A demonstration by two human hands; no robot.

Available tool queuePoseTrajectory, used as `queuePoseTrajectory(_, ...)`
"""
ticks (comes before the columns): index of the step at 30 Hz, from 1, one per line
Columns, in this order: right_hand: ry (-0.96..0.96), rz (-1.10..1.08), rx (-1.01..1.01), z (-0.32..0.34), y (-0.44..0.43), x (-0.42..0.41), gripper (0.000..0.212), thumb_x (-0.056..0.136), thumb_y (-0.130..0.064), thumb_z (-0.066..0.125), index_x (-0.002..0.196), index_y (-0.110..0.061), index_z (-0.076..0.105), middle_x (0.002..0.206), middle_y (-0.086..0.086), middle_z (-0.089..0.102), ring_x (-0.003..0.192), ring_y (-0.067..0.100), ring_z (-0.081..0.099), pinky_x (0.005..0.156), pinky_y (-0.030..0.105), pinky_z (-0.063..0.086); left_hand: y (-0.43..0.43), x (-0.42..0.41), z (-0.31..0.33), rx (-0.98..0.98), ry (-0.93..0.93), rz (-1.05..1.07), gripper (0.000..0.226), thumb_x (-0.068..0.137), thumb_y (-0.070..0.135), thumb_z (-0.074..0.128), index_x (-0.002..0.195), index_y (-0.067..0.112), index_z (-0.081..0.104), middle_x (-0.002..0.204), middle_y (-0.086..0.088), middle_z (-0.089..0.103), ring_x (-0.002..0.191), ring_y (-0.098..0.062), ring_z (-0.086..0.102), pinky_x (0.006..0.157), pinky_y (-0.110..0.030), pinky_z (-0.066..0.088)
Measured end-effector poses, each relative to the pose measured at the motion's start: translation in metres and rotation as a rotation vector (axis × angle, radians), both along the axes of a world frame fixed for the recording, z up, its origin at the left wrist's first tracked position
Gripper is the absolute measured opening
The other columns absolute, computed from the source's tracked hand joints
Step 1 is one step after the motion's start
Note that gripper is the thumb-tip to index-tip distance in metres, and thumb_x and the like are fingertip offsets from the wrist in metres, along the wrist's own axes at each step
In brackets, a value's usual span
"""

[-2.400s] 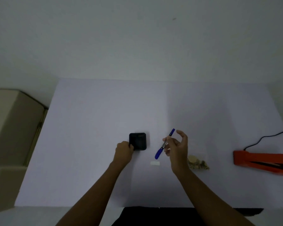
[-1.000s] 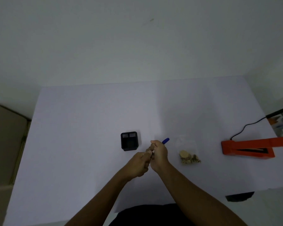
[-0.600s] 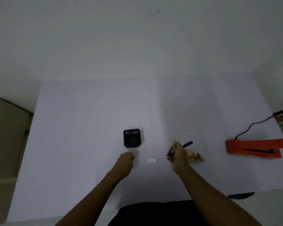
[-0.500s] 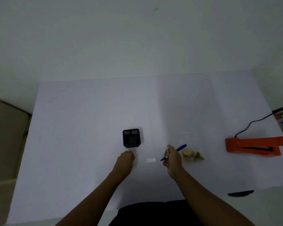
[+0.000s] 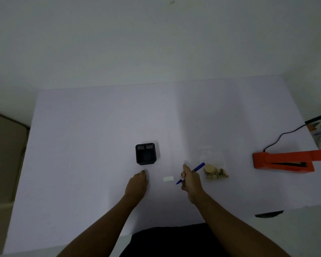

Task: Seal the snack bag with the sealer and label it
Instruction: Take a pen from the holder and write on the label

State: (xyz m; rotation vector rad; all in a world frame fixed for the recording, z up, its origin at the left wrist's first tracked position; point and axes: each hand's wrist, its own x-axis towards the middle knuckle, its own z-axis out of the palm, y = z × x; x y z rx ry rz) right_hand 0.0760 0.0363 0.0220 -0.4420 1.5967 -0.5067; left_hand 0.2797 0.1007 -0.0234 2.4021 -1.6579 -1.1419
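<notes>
A small white label (image 5: 168, 178) lies flat on the table between my two hands. My right hand (image 5: 190, 180) grips a blue pen (image 5: 198, 167), whose tip points down-left and ends just right of the label. A clear snack bag (image 5: 214, 165) with pale snacks at its near end lies right of that hand. My left hand (image 5: 137, 184) rests curled on the table, left of the label; whether it holds anything is hidden. The orange sealer (image 5: 283, 162) sits at the far right, its arm raised.
A black square pen holder (image 5: 145, 153) stands just beyond my left hand. The sealer's black cord (image 5: 282, 138) runs off the right table edge. A beige box (image 5: 4, 154) stands left of the white table (image 5: 100, 117). A wall closes the far side.
My hands were together over the label a second ago and have since parted. The right hand has brought the pen tip left, close to the label. The left hand stays still.
</notes>
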Motion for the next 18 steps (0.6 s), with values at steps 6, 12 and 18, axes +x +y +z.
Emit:
queuePoseTrajectory(6,0.009,0.005,0.020,0.001,0.004,-0.001,0.051,0.095,-0.041,0.055,0.054,-0.012,0.045,0.050,0.000,0.034,0.043,0.014,0.027,0.041,0.022,0.020,0.006,-0.004,-0.002,-0.097,0.005,0.028,0.040,0.097,0.020,0.052,0.132,0.001,0.049,0.122,-0.015,0.057,0.106,-0.028,0.059,0.087,-0.032,0.052)
queuePoseTrajectory(12,0.040,-0.011,-0.008,0.003,0.001,-0.007,0.049,0.096,-0.042,0.053,0.062,-0.007,0.055,0.045,-0.001,0.037,0.036,0.011,0.029,0.038,0.021,0.023,0.005,-0.025,-0.004,-0.272,0.051,-0.177,0.041,0.096,0.032,0.057,0.131,0.010,0.055,0.127,-0.012,0.057,0.111,-0.025,0.057,0.090,-0.031,0.050)
queuePoseTrajectory(18,0.049,0.012,-0.057,0.003,0.005,-0.013,0.051,0.096,-0.047,0.051,0.074,-0.004,0.066,0.046,0.001,0.044,0.038,0.010,0.035,0.038,0.021,0.028,-0.013,-0.051,-0.007,-0.197,-0.113,-0.310,0.050,0.094,0.035,0.056,0.139,0.017,0.045,0.136,-0.011,0.051,0.119,-0.026,0.050,0.096,-0.036,0.045)
